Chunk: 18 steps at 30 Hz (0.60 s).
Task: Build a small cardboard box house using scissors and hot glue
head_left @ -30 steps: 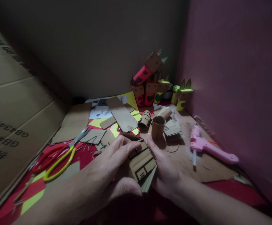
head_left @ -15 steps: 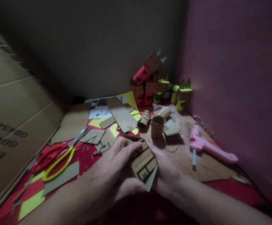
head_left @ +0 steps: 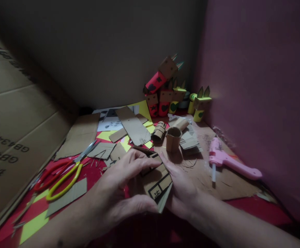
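A folded cardboard piece (head_left: pixel 158 182) with black printed lines is held between both hands at the bottom centre. My left hand (head_left: pixel 129 182) grips it from the left, forefinger across its top and thumb at its lower edge. Along its right side lies my right hand (head_left: pixel 179 186), its fingers partly hidden behind the cardboard. Just beyond stands an open cardboard tube (head_left: pixel 173 140), with a printed tube (head_left: pixel 159 132) lying beside it.
Red-and-yellow scissors (head_left: pixel 64 175) lie at the left among cardboard scraps. A pink glue gun (head_left: pixel 227 162) rests at the right on a cardboard sheet. Cardboard animal figures (head_left: pixel 164 101) are at the back. A large carton (head_left: pixel 15 137) borders the left side, a wall the right.
The left forefinger has stretched further across the cardboard's top, and the left thumb has shifted slightly left. The cardboard has moved slightly left and remains in both hands.
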{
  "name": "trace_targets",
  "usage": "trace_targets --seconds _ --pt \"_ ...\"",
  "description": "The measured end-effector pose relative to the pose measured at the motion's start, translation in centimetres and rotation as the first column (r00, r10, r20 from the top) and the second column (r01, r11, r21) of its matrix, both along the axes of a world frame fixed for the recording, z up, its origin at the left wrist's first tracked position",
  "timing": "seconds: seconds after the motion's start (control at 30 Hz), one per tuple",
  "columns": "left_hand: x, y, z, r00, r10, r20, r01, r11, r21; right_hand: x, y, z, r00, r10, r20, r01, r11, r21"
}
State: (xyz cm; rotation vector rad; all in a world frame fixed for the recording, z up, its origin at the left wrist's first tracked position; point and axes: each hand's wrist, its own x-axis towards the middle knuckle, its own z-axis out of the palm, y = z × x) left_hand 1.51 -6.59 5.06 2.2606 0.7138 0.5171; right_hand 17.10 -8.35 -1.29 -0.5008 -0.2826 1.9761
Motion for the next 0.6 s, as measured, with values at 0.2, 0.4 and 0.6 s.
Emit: trace_targets --seconds 0.2,0.4,0.6 --pt "0.3 0.8 0.3 0.994 0.104 0.028 -0.082 0.898 -0.433 -0.2 0.1 -0.4 0.999 -0.029 0.013 0.028 0.996 0.084" --pt "0.9 1.0 0.3 0.976 0.217 0.012 -0.134 0.642 -0.755 -0.5 -0.2 -0.4 0.999 0.014 0.036 -0.015 1.0 0.021" --pt "1.2 0.7 -0.1 0.945 0.323 0.044 -0.169 0.6 -0.782 -0.5 -0.4 -0.2 0.997 -0.003 0.076 0.0 0.999 0.035"
